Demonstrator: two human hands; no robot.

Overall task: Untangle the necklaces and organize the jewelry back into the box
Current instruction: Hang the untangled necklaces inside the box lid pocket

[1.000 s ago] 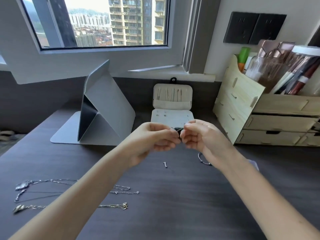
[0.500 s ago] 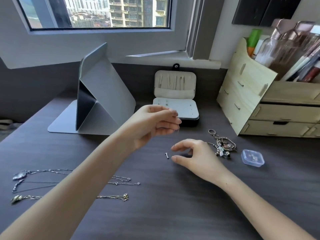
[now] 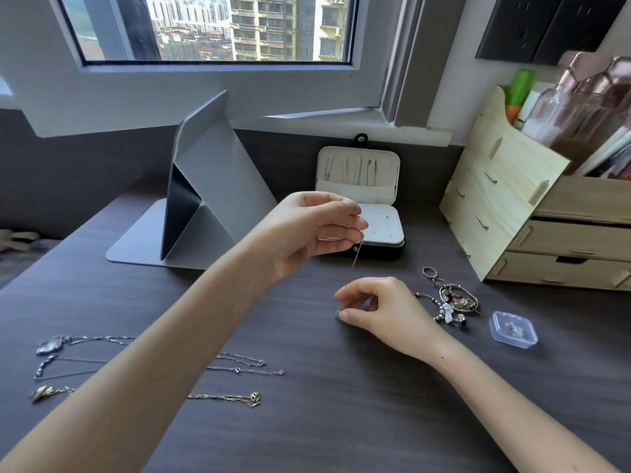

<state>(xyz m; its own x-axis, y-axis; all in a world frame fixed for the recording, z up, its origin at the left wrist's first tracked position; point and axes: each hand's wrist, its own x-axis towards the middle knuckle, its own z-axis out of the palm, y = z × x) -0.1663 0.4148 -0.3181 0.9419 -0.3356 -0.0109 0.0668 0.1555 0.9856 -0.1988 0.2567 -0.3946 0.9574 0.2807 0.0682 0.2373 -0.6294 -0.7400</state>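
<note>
Below a window [image 3: 218, 29], the dark tabletop [image 3: 341, 421] holds one wooden organizer [image 3: 495, 213], one grey stand [image 3: 218, 186], one open jewelry box [image 3: 358, 179] at the back and three necklaces [image 3: 246, 371] at left. The left hand [image 3: 317, 233] grip pinches a hanging thin chain [image 3: 355, 259]; the right hand [image 3: 379, 308] grip pinches a tiny stud [image 3: 338, 312] on the tabletop.

The desk [image 3: 341, 421] is dark wood-grain laminate, matt and faintly streaked. The necklaces [image 3: 239, 370] lying on it are silvery metal with a dull shine; one looks more golden. The fine chain [image 3: 355, 259] and the stud [image 3: 337, 312] are bright metal. The bracelet [image 3: 454, 302] mixes polished metal with glossy beads. The jewelry box [image 3: 389, 199] has a cream, soft-looking matt lining and a smooth black shell. The small case [image 3: 514, 329] is clear glossy plastic. The organizer [image 3: 495, 206] is pale, unvarnished wood. The stand [image 3: 218, 172] is smooth, matt grey.
</note>
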